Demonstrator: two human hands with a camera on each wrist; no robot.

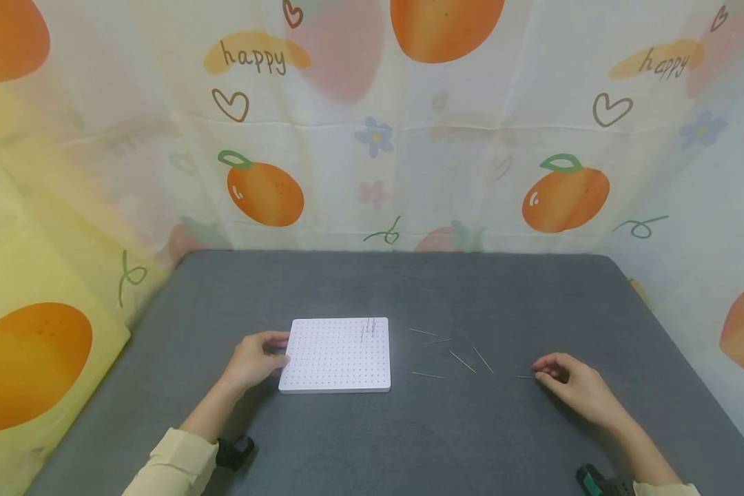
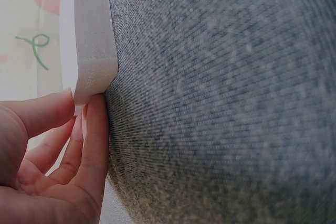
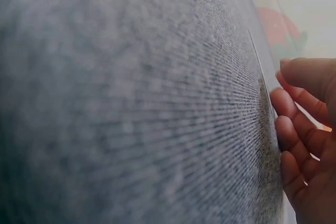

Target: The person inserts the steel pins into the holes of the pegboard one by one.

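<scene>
A white pegboard [image 1: 335, 358] with rows of small holes lies flat on the table. Several thin metal pins [image 1: 368, 329] stand upright near its far right corner. My left hand [image 1: 254, 362] pinches the board's left edge, the thumb on top and fingers against the side, as the left wrist view shows at a white corner [image 2: 94, 72]. Over at the right, my right hand [image 1: 573, 386] has its fingertips at the end of a thin metal pin [image 1: 524, 377] lying on the table. In the right wrist view the thumb stands apart from that pin [image 3: 259, 61].
Several loose pins [image 1: 462, 362] lie scattered right of the board on the dark grey table [image 1: 347, 448]. Behind the table hangs a fruit-print curtain [image 1: 409, 186]. Dark bands with devices sit at the left wrist [image 1: 234, 452] and right wrist [image 1: 595, 480].
</scene>
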